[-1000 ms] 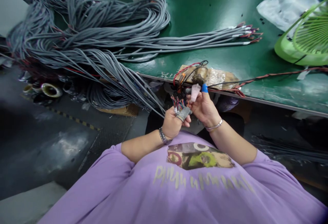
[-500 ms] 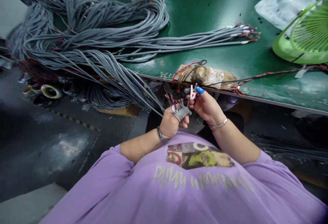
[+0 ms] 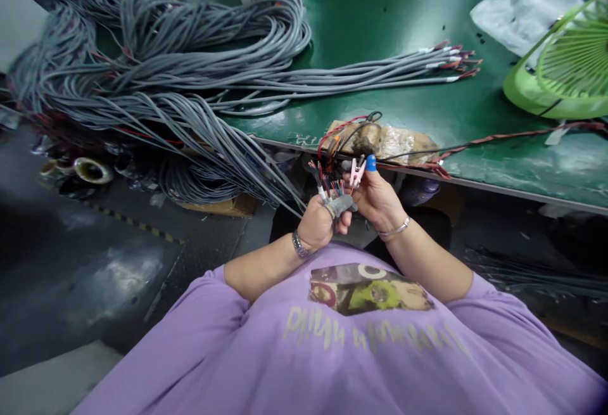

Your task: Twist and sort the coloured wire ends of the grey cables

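Your hands have drawn slightly closer together since a moment ago, and the coloured wires (image 3: 325, 182) now stand a little higher above your left hand (image 3: 316, 228). That hand is curled shut around the grey cable end (image 3: 340, 204), with the stripped wires fanning up out of the fist. Your right hand (image 3: 379, 196) touches it from the right, thumb and blue-taped fingertip (image 3: 371, 163) pinching a small pink clip (image 3: 356, 174) just beside the wires. Both hands hang just short of the green table's edge (image 3: 498, 188), below a taped block (image 3: 394, 141) with red and black leads. Hanging grey cables (image 3: 223, 149) crowd your left side; the space to your right is open.
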`<state>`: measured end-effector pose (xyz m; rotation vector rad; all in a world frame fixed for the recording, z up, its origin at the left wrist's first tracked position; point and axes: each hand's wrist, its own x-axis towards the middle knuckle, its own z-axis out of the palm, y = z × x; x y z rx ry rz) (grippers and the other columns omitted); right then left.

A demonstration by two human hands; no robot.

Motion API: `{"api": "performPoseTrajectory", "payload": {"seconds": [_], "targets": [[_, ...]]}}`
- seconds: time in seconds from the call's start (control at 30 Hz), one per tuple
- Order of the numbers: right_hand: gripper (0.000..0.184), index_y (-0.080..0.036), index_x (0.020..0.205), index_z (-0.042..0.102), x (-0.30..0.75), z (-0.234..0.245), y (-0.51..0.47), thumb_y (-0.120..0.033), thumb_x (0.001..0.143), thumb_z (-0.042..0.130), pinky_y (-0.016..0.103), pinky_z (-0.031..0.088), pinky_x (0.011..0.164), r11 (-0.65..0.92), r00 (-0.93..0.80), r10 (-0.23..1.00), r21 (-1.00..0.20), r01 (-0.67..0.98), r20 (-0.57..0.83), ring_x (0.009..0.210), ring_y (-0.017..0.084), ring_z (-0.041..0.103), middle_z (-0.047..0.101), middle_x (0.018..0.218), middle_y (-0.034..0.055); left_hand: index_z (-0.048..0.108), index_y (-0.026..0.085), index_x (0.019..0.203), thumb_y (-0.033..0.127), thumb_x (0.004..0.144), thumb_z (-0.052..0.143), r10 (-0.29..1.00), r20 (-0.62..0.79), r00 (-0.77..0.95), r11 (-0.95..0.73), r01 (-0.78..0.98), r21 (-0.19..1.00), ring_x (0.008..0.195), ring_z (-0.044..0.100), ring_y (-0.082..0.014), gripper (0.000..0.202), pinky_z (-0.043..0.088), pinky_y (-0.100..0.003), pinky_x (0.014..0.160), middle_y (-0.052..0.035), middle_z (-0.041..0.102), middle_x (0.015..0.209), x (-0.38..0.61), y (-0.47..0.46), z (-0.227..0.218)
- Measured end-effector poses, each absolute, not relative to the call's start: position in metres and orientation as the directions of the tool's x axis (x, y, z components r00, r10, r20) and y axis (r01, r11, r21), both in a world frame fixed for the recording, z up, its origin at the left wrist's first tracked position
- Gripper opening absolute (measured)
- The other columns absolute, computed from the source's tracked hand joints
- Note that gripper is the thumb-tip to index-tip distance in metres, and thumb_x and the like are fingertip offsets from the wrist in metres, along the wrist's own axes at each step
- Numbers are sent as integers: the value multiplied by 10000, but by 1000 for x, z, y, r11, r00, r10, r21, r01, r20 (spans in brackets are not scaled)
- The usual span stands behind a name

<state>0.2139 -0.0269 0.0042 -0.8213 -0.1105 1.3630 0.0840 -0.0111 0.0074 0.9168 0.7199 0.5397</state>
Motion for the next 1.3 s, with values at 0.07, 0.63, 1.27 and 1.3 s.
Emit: {"api": "performPoseTrajectory", "payload": {"seconds": [0.07, 0.63, 1.27, 1.3], "targets": [[442, -195, 765, 632, 214, 4, -26, -628, 785, 718, 247, 463, 551, -8, 256, 892, -580, -815, -372, 524, 104, 518, 639, 615, -25, 598, 157, 744, 548, 615, 812, 687, -331, 647, 508, -102, 855, 335, 463, -76, 465, 346, -193, 328, 42, 566, 471, 84, -11, 7], [497, -220, 829, 674, 222, 7, -37, -710, 826, 596, 236, 459, 535, -89, 199, 924, -689, -719, -327, 572, 110, 582, 693, 726, 3, 587, 157, 674, 579, 693, 753, 751, -249, 612, 391, -108, 914, 344, 494, -74, 454, 380, -196, 343, 20, 606, 506, 74, -20, 8], [429, -199, 816, 670, 222, 7, -35, -593, 708, 802, 207, 441, 522, -14, 355, 877, -755, -655, -325, 615, 99, 617, 690, 686, -7, 593, 159, 723, 561, 703, 748, 791, -292, 538, 387, -69, 920, 356, 503, -68, 432, 367, -184, 356, 23, 613, 521, 83, -17, 6], [425, -198, 807, 669, 222, 7, -35, -588, 708, 804, 208, 437, 521, -9, 362, 876, -760, -650, -319, 617, 100, 619, 690, 679, -7, 588, 159, 712, 559, 707, 745, 789, -295, 539, 384, -57, 922, 357, 504, -67, 430, 360, -182, 355, 20, 616, 523, 83, -18, 6]]}}
